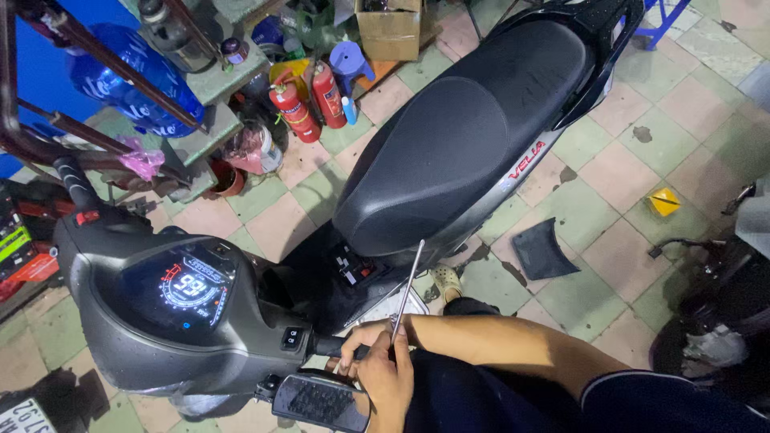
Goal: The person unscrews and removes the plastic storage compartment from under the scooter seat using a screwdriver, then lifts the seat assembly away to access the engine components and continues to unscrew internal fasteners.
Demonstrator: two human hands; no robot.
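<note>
At scooter grip point(333, 346) — right hand point(385, 377) pinching metal rod point(407, 290) | left hand hidden — state unclear

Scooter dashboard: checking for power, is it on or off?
On. The dashboard screen glows with lit digits and coloured gauge marks.

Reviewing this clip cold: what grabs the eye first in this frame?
The black scooter seat fills the centre, running toward the top right. At lower left the lit dashboard display glows. At the bottom, a hand at the handlebar grip holds a thin metal rod pointing up.
</note>
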